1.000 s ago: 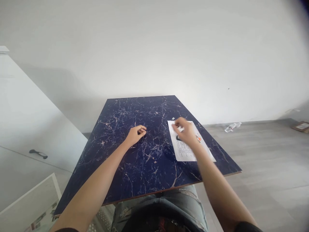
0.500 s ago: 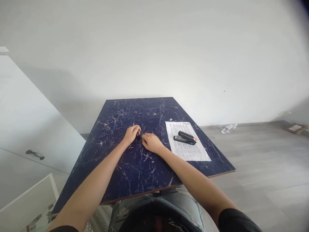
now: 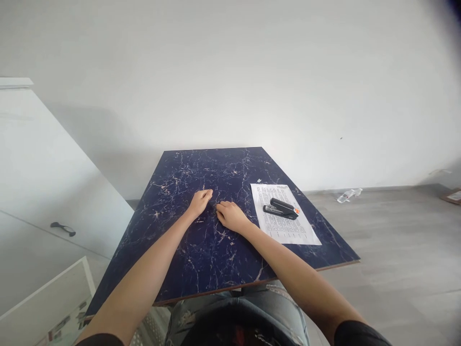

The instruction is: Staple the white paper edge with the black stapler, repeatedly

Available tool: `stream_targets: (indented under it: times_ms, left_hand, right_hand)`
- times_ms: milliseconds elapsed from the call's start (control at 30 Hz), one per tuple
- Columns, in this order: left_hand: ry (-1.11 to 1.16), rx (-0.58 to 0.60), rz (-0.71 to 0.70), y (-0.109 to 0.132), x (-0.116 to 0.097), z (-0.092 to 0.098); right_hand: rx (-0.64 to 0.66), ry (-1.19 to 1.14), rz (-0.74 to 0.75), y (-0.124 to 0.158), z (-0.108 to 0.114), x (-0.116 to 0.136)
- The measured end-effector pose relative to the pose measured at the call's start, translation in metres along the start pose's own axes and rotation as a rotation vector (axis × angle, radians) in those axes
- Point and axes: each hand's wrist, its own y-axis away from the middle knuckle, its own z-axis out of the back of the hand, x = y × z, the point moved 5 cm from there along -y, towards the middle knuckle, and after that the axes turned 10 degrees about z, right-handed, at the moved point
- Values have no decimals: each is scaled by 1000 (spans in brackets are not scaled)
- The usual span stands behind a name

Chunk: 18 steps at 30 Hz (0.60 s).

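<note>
Over the middle of the dark blue marbled table (image 3: 212, 269), my left hand (image 3: 200, 203) is closed, its fingers curled inward and thumb side up. Just to its right lies my right hand (image 3: 231, 216), palm down, the fingers bent under and closed. A narrow gap parts the two hands, and whatever the fingertips hold, if anything, is hidden or too small to make out. Right of my hands, a printed sheet of paper (image 3: 288, 234) lies flat on the table. On that sheet rests a black stapler (image 3: 281, 209) with an orange mark at one end, its top arm raised.
Beyond the sheet is a small white scrap (image 3: 259, 180). To the left stands a white cabinet (image 3: 54, 168) with a dark handle (image 3: 63, 228). A clear plastic item (image 3: 349, 195) lies on the grey floor (image 3: 389, 230) at right. A pale wall rises behind the table.
The view has shifted slightly, so the table and sheet appear a little farther right and lower. My left fingers have drawn closer together; the stapler stays on the sheet.
</note>
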Motion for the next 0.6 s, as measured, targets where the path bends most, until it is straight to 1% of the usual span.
stream_targets:
  times_ms: [100, 167, 233, 300, 400, 467, 500, 567, 600]
  left_hand:
    - [-8, 4, -2, -1, 1, -1]
    - [-6, 4, 1, 0, 0, -1]
    - [-1, 2, 6, 0, 0, 0]
    - [3, 1, 13, 2, 0, 0]
    - [-1, 0, 25, 5, 1, -2]
    - [-8, -5, 32, 6, 2, -4]
    - [-9, -7, 36, 6, 2, -4]
    - [1, -11, 45, 5, 1, -2]
    - [14, -11, 50, 5, -1, 0]
  right_hand:
    - [1, -1, 42, 5, 4, 1]
    - [-16, 8, 97, 9, 12, 1]
    - [-73, 31, 138, 12, 27, -3]
    - [-183, 38, 123, 19, 48, -13]
    - [-400, -49, -3, 47, 85, -41]
    - [-531, -119, -134, 79, 105, -69]
    - [-576, -135, -214, 98, 111, -83]
    - [-580, -161, -379, 137, 116, -113]
    - [-554, -190, -444, 155, 114, -126]
